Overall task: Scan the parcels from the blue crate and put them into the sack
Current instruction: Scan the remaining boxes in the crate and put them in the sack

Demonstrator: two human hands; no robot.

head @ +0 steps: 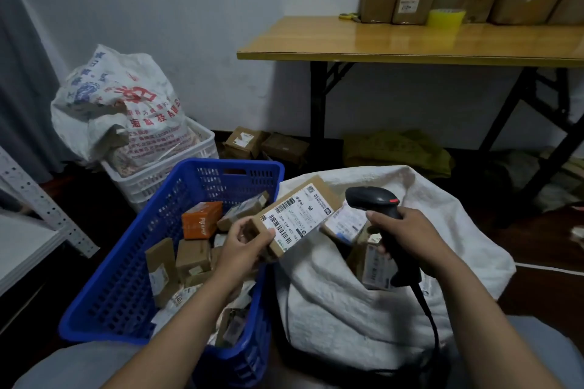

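Here: one parcel (295,218) in left hand (243,243), one scanner (384,227) in right hand (407,234).

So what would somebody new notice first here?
Probably the bright blue crate at the lower left, full of small cardboard parcels. Next, in the middle, the left hand holds up a labelled parcel while the right hand grips a black scanner over the white sack.

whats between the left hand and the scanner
Head view: the brown parcel held by the left hand fills most of it, then a second parcel in the sack's mouth, beside the scanner.
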